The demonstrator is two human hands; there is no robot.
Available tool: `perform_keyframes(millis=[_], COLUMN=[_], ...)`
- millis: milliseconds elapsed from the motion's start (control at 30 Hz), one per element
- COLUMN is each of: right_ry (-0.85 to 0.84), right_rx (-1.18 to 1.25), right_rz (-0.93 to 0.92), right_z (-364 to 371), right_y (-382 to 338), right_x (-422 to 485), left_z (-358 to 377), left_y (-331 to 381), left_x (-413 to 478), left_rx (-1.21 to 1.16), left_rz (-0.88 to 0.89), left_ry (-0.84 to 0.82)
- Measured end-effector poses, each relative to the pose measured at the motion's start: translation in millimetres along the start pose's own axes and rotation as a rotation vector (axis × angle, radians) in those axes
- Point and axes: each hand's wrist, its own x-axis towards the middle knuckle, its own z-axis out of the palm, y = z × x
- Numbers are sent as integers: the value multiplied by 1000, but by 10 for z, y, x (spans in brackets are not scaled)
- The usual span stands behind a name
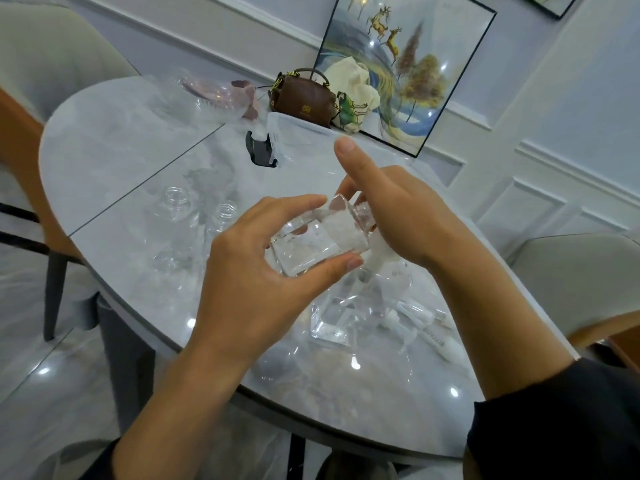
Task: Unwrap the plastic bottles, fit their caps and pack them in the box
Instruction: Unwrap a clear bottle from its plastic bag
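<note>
The clear bottle point(311, 237) lies on its side above the table point(104, 150), and we see it pinched across its body by the left hand point(256, 271) — thumb underneath, fingers curled over the top. Its neck points into the right hand point(401, 216), whose fingers curl round the white pump cap point(377, 253) at the mouth, index finger sticking straight up. Below the grip a second bottle point(330, 318) rests on the table, loose pump caps point(419, 317) just beside it — two open-necked bottles point(178, 199) stand further left.

No legible text or labels anywhere.
</note>
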Motion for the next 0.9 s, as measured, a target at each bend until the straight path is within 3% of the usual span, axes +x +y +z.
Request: perform_keyframes(millis=[500, 900], right_ry=[-52, -17], right_rx=[30, -15], right_rz=[48, -8], right_z=[-230, -12], right_y=[-54, -22], right_x=[28, -15], left_z=[77, 39], left_y=[40, 42], left_x=[20, 5], left_rx=[-89, -114], left_rz=[-68, -69], left_ry=[42, 25])
